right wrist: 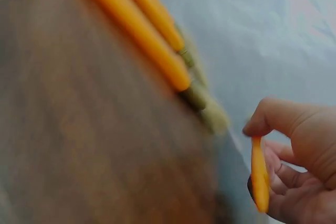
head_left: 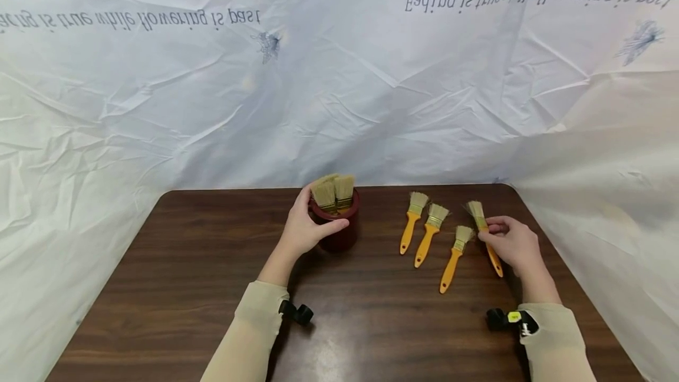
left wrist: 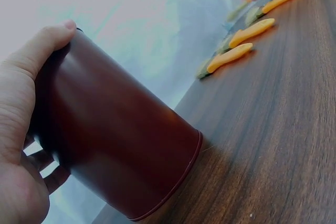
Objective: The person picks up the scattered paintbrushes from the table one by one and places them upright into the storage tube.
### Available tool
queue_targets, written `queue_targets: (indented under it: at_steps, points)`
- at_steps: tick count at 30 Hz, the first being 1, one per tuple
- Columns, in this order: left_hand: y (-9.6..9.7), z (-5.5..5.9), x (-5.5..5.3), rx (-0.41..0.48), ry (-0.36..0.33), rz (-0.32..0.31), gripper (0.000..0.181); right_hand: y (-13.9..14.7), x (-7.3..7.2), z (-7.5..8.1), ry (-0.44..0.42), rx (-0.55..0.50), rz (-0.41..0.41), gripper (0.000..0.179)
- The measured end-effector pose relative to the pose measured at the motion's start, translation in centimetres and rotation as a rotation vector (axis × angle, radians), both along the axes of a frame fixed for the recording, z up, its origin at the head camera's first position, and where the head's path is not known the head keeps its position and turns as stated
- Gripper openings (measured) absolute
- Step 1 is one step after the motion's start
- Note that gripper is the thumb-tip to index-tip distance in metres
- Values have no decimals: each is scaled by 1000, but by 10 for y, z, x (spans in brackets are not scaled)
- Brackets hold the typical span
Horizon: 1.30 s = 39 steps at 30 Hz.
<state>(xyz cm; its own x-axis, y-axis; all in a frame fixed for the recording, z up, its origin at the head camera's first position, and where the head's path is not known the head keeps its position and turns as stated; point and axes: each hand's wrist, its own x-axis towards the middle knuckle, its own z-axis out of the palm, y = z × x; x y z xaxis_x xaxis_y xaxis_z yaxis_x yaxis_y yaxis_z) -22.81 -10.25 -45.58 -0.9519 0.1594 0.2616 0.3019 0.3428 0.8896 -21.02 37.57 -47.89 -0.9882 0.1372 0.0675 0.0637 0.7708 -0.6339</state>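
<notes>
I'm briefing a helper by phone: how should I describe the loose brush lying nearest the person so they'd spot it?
On the brown table, find the dark red pot, then look right to the orange-handled brushes. The wanted brush lies left of the held brush in the right hand. Unlike the two loose brushes further left, its handle end reaches farthest from the table's back edge.

Concealed, blurred, cropped
The standing brushes (head_left: 345, 186) are hidden lower down by the cup (head_left: 342, 240); in the right wrist view, two loose brushes (right wrist: 138, 30) are blurred and cropped by the top edge.
</notes>
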Motion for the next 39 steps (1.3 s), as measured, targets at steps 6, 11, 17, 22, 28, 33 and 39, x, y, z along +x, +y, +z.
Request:
queue_targets:
  at_steps: [6, 11, 17, 22, 28, 33, 39]
  points:
    - [-1, -1, -1, 8, 0, -4, 101, -21, -1, 23, 125, -183, 81, 47]
    - [1, -4, 1, 14, -10, -7, 102, -54, -6, 47, 209, -392, 218, 46]
    - [2, -4, 1, 20, -12, -4, 103, -106, -20, 77, 277, -624, 348, 40]
    - [1, -4, -1, 16, 3, -7, 101, -153, -35, 99, 342, -724, 421, 34]
    - [0, -3, -1, 34, 7, -12, 99, -202, -45, 117, 314, -729, 492, 33]
    - [1, -2, -2, 46, 6, -14, 97, -226, -48, 126, 316, -788, 532, 28]
    - [0, -1, -2, 32, 3, -9, 96, -241, -50, 124, 302, -763, 539, 28]
